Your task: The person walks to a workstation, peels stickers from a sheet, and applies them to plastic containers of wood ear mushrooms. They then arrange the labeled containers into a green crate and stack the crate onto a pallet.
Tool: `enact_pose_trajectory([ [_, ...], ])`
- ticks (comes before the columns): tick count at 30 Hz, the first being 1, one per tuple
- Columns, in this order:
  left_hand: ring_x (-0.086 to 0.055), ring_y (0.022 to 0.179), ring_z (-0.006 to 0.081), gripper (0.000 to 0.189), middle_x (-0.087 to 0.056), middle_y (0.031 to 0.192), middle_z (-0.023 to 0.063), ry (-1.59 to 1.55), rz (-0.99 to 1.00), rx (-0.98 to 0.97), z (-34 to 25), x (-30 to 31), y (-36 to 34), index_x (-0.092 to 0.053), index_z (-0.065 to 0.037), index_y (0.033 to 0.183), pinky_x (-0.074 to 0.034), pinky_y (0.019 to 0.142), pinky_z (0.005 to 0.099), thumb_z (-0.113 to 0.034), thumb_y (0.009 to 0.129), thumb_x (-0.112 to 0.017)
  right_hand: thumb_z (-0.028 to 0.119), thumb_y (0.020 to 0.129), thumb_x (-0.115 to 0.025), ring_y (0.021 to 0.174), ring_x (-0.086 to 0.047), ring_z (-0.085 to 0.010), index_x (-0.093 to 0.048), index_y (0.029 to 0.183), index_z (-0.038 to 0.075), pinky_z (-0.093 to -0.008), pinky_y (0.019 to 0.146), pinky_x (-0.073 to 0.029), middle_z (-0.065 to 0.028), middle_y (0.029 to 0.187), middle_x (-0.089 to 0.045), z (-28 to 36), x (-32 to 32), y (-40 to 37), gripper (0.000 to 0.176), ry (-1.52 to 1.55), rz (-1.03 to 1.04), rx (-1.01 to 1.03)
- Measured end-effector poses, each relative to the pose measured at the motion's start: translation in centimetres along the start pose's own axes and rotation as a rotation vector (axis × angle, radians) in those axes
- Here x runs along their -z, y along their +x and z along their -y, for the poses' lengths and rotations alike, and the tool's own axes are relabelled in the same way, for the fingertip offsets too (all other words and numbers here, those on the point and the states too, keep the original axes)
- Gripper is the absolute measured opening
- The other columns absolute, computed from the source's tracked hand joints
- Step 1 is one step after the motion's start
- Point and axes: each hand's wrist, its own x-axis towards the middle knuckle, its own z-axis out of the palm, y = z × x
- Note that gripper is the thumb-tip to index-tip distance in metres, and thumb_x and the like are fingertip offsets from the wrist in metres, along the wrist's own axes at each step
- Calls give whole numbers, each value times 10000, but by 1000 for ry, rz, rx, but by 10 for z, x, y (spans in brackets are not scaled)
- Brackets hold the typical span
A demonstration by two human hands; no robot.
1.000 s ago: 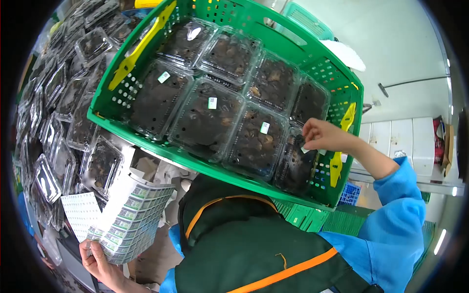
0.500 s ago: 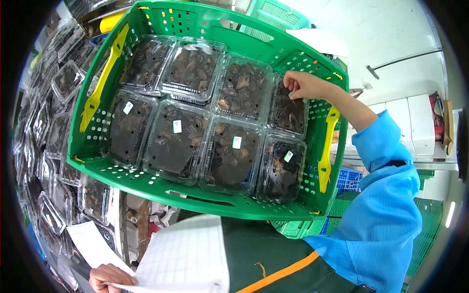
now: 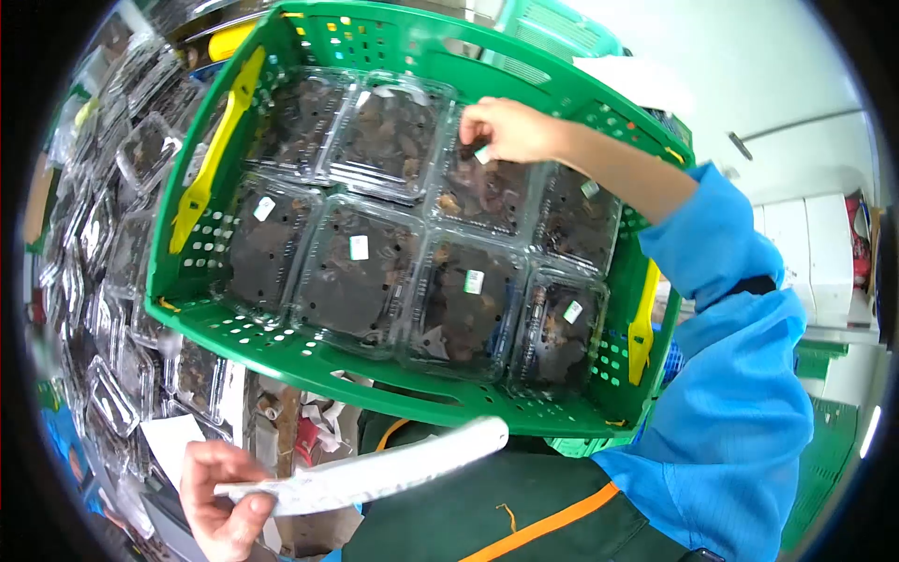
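Observation:
My left hand (image 3: 225,496), low on the left, pinches a white label sheet (image 3: 393,468) between thumb and fingers; the sheet is seen nearly edge-on. My right hand (image 3: 506,131) reaches into a green crate, fingers closed at a small white-and-green label (image 3: 483,155) over a clear plastic box (image 3: 487,192) of dark, mushroom-like pieces in the back row. Right of that, another clear box (image 3: 573,220) carries a label (image 3: 589,188), partly under my forearm. Each front-row box, such as this one (image 3: 361,281), bears a label on its lid.
The green crate (image 3: 309,361) has yellow handles (image 3: 217,150) at both ends. Many filled clear boxes (image 3: 122,272) are heaped at the left. Behind the crate stands a pale green basket (image 3: 552,33); white boxes (image 3: 815,244) sit at the right.
My right hand has moved left from the rightmost back box to the one beside it. A label now shows on that rightmost box. My left hand has risen, tilting the sheet edge-on.

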Motion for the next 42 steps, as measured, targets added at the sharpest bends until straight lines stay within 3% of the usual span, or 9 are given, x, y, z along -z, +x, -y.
enact_pose_trajectory([
  [2, -490, 732, 72, 135, -561, 778, 35, 42, 15, -192, 3, -5, 7, -528, 3, 881, -372, 680, 203, -89, 807, -595, 11, 664, -623, 904, -561, -201, -593, 933, 58, -313, 757, -464, -95, 926, -594, 24, 5, -11, 274, -569, -511, 282],
  [6, -528, 758, 79, 172, -597, 823, 47, -107, -73, 43, -11, -18, 13, -541, 15, 936, -415, 671, 225, 1, 775, -599, 107, 795, -604, 829, -596, -188, -586, 1004, 19, -299, 695, -492, -93, 914, -591, 184, 12, -40, 227, 491, 94, 127],
  [10, -528, 718, 41, 160, -604, 798, 25, -49, 12, 6, -2, -13, 19, -551, 19, 941, -421, 618, 176, -35, 804, -612, 221, 792, -597, 734, -623, -282, -588, 925, -30, -348, 658, -491, -179, 821, -623, 250, -28, -42, 284, 569, 262, 444],
  [18, -439, 625, 25, 186, -545, 710, -18, -77, -73, 119, 20, 2, 25, -563, 10, 867, -353, 526, 183, -174, 876, -538, 75, 759, -653, 755, -582, -156, -615, 762, 65, -277, 662, -463, -77, 783, -576, 257, -53, -48, 39, 358, -198, 800],
  [24, -423, 614, 14, 172, -551, 696, -24, -258, -208, 105, 32, 23, -10, -561, 4, 816, -321, 535, 171, -161, 864, -556, 86, 764, -653, 763, -556, -102, -505, 1065, 45, -241, 691, -440, -29, 816, -579, 88, 17, 53, 338, 585, -300, -30],
  [29, -383, 580, 20, 188, -508, 660, -45, -212, -299, 68, 11, 28, -18, -535, -26, 767, -281, 534, 178, -192, 830, -595, 86, 724, -682, 677, -517, -90, -527, 1043, 71, -232, 648, -414, -16, 772, -572, 52, 6, 82, 355, 642, -293, -218],
  [33, -370, 575, 18, 202, -494, 644, -48, -204, -341, 47, 13, 34, -21, -516, -38, 740, -266, 537, 177, -201, 827, -597, 147, 699, -691, 760, -527, -200, -560, 1003, 98, -302, 714, -429, -71, 834, -531, 43, -7, 92, 335, -48, -542, 53],
  [40, -445, 549, 76, 233, -462, 596, 44, -254, -483, -313, 13, 36, -29, -466, -6, 793, -343, 485, 230, -206, 822, -581, 206, 662, -719, 799, -569, -249, -651, 816, 79, -314, 732, -441, -116, 814, -595, 91, -14, 173, 210, 622, -325, -122],
  [42, -468, 575, 116, 217, -475, 620, 65, -313, -295, -504, -3, 51, -35, -473, -5, 807, -393, 504, 255, -201, 826, -565, 204, 594, -754, 823, -590, -266, -621, 886, 67, -350, 747, -451, -123, 810, -618, 76, -21, 190, 349, 49, -485, 73],
])
